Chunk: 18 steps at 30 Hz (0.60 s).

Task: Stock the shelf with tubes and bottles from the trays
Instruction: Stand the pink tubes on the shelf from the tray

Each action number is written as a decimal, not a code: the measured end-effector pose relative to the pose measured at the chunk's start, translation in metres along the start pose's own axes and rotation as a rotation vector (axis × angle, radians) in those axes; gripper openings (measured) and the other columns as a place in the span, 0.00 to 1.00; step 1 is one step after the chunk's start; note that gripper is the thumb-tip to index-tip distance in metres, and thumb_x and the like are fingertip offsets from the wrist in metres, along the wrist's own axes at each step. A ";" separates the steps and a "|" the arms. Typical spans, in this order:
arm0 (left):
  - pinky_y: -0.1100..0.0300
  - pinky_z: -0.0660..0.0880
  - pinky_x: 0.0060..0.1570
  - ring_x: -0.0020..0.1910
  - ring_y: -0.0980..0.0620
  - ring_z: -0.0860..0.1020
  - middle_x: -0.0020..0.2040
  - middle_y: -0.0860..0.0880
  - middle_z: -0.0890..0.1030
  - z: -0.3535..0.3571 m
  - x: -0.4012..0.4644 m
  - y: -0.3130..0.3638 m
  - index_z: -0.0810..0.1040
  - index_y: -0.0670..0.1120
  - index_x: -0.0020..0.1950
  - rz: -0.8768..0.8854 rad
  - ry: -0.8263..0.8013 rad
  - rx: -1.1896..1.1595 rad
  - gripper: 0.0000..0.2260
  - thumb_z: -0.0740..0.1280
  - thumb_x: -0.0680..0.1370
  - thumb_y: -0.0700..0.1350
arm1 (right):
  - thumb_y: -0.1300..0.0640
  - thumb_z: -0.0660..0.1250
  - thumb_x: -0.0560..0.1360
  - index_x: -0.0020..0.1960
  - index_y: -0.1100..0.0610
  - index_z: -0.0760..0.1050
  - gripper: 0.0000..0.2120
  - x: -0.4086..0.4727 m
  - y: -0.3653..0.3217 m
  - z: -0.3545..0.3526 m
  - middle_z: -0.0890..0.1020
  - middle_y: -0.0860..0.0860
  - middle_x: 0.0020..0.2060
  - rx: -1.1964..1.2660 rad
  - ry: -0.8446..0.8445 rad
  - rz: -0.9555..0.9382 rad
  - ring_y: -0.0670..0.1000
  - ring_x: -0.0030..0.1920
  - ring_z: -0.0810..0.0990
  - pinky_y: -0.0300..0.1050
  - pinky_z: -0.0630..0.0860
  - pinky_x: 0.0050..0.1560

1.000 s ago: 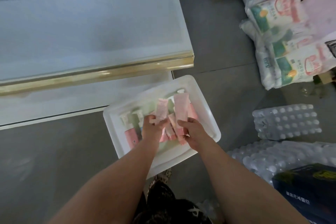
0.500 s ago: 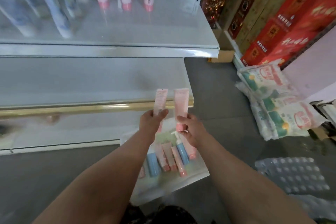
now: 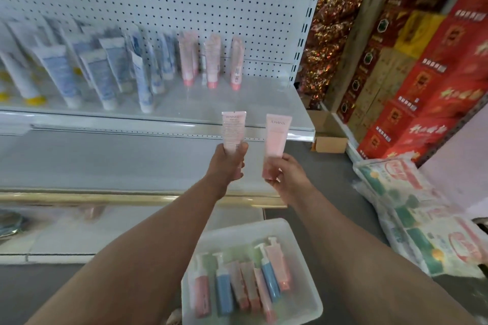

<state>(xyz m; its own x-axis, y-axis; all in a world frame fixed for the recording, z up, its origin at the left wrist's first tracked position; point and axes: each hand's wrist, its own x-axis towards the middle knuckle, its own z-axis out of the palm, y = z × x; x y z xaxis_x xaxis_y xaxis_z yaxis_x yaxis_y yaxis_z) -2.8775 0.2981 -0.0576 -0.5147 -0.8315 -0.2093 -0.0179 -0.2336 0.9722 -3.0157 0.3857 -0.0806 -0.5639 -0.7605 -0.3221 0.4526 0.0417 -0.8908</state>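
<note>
Two pink tubes are held upright in front of the shelf (image 3: 264,103), crimped ends up and caps down. The left tube (image 3: 233,130) is grasped by the left hand (image 3: 229,163), its fingers wrapped round the lower part; the right tube (image 3: 276,144) is pinched near its cap by the fingers and thumb of the right hand (image 3: 286,178). The two tubes are near each other but apart, both just in front of the shelf's front edge. On the shelf, three pink tubes (image 3: 211,63) are stood on their caps against the pegboard back, with blue-and-white tubes (image 3: 105,74) further left of them. Below the shelf, on the floor, a white tray (image 3: 303,258) is seen, with more pink tubes and blue, pink and green pump bottles (image 3: 269,274) lying in it.
</note>
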 end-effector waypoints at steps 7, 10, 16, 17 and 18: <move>0.62 0.69 0.30 0.32 0.52 0.70 0.41 0.46 0.73 -0.020 0.021 0.046 0.72 0.40 0.59 0.028 0.020 -0.010 0.21 0.65 0.68 0.44 | 0.64 0.72 0.74 0.63 0.61 0.73 0.19 0.015 -0.042 0.036 0.81 0.58 0.50 -0.020 -0.054 -0.088 0.56 0.50 0.78 0.52 0.79 0.50; 0.63 0.70 0.26 0.32 0.52 0.70 0.39 0.48 0.73 -0.027 0.033 0.061 0.71 0.38 0.63 0.082 0.050 0.014 0.24 0.64 0.68 0.41 | 0.64 0.72 0.74 0.63 0.60 0.73 0.19 0.028 -0.051 0.052 0.81 0.57 0.51 -0.037 -0.051 -0.116 0.56 0.49 0.79 0.53 0.80 0.53; 0.48 0.81 0.50 0.45 0.48 0.79 0.54 0.44 0.80 -0.046 0.069 0.072 0.71 0.47 0.60 0.194 0.151 0.152 0.16 0.69 0.75 0.37 | 0.62 0.72 0.75 0.59 0.63 0.78 0.13 0.053 -0.060 0.083 0.81 0.58 0.42 -0.084 -0.026 -0.182 0.54 0.42 0.79 0.52 0.82 0.54; 0.48 0.81 0.50 0.45 0.47 0.79 0.53 0.45 0.80 -0.050 0.077 0.073 0.71 0.49 0.59 0.215 0.174 0.180 0.16 0.70 0.75 0.37 | 0.63 0.72 0.75 0.59 0.63 0.78 0.13 0.058 -0.061 0.090 0.80 0.58 0.42 -0.087 -0.015 -0.198 0.54 0.40 0.78 0.51 0.82 0.54; 0.48 0.81 0.51 0.45 0.47 0.80 0.51 0.46 0.81 -0.055 0.087 0.075 0.71 0.51 0.59 0.233 0.197 0.207 0.17 0.71 0.74 0.38 | 0.64 0.72 0.75 0.60 0.63 0.78 0.14 0.063 -0.062 0.097 0.81 0.58 0.43 -0.083 -0.002 -0.209 0.54 0.39 0.78 0.52 0.82 0.54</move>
<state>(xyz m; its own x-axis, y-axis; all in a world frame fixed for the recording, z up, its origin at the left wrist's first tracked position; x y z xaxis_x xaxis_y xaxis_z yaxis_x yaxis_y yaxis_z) -2.8765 0.1808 -0.0088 -0.3512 -0.9360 0.0232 -0.1032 0.0634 0.9926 -3.0123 0.2722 -0.0141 -0.6378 -0.7597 -0.1269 0.2671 -0.0637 -0.9616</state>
